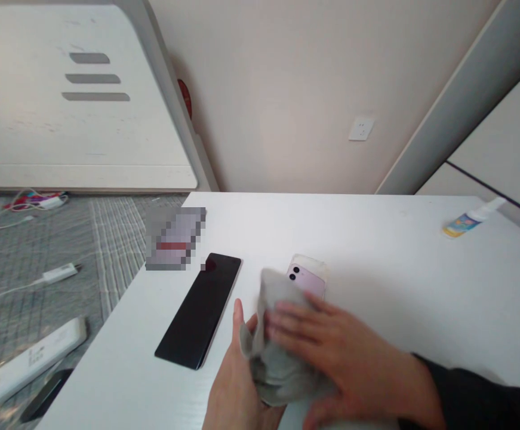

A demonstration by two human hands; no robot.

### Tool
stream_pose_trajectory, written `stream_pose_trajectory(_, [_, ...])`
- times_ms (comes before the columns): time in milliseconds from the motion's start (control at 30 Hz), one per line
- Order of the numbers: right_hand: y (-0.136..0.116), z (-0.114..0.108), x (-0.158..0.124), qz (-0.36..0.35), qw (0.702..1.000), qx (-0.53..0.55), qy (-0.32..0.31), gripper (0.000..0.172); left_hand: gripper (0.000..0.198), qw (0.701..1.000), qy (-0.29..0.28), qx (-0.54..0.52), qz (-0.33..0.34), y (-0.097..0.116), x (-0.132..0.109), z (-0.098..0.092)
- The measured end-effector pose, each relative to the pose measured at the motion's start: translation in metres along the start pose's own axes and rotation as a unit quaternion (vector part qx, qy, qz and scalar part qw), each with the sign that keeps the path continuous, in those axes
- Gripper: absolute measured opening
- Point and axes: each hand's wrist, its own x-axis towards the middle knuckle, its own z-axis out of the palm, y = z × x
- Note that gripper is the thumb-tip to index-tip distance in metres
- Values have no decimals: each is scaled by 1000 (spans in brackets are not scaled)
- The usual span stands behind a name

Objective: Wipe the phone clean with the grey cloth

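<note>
A crumpled grey cloth (282,364) is between my two hands above the front of the white table. My left hand (237,382) cups it from below and the left, thumb up; whether anything else lies inside the cloth is hidden. From the right, my right hand (331,340) presses on the cloth, its fingers slightly blurred. Just behind the hands lies a lilac phone (307,279) in a clear case, camera side up and partly covered from view. To the left rests a phone with a dark screen (199,310), face up.
A pixelated flat item (177,239) lies at the table's back left edge. A small spray bottle (470,220) lies on its side at the far right of the white table (394,239). A white power strip (31,361) and cables sit on the lower surface at left.
</note>
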Motion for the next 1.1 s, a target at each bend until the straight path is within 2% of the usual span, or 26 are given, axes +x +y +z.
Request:
stream_pose_trajectory(67, [4,-2,-1,72,996,-32,51,91,121,1000,0,-1,30,0,0,-1])
stream_pose_trajectory(100, [5,-2,-2,78,995,-36,58,95,120,999,-2,-1,49,-1,0,-2])
stream_pose_trajectory(200, [3,1,-2,-14,1000,8,-9,77,120,998,-19,8,64,-3,0,-6])
stream_pose_trajectory(267, [2,2,-3,-29,999,16,-17,69,124,999,-26,14,36,-3,-1,-7])
stream_pose_trajectory(300, [3,2,-3,1,1000,-1,8,72,124,999,-24,15,26,-3,-1,-7])
stream_pose_trajectory(367, [6,1,-4,72,994,-44,67,90,122,999,-15,13,33,-2,-1,-7])
stream_pose_trajectory(400, [6,0,-4,80,993,-52,74,95,119,999,-12,13,44,-1,-1,-6])
stream_pose_trajectory(533, [3,0,-4,-37,999,0,-18,76,119,998,-25,19,53,-2,-2,-6])
stream_pose_trajectory(600, [6,0,-3,8,1000,-20,10,76,121,998,-24,18,47,-1,-1,-7])
stream_pose_trajectory(667, [11,-2,-3,89,992,-62,63,89,118,999,-14,12,45,1,-2,-8])
stream_pose_trajectory(700, [13,-2,-3,95,991,-69,70,93,117,999,-12,10,44,1,-2,-9])
stream_pose_trajectory(833, [14,-1,-5,-13,1000,-15,1,95,122,999,-17,13,41,3,-6,-9])
stream_pose_trajectory(900, [16,-1,-6,25,998,-38,33,88,120,999,-4,8,33,3,-7,-7])
stream_pose_trajectory(967, [17,-1,-7,77,992,-71,76,89,116,999,11,-2,32,2,-6,-6])
stream_pose_trajectory(1000, [17,-1,-7,71,993,-68,72,91,116,999,11,-3,37,1,-6,-6])
stream_pose_trajectory(1100, [9,1,-5,-19,1000,-1,-1,86,117,1000,10,3,24,-5,-4,-7])
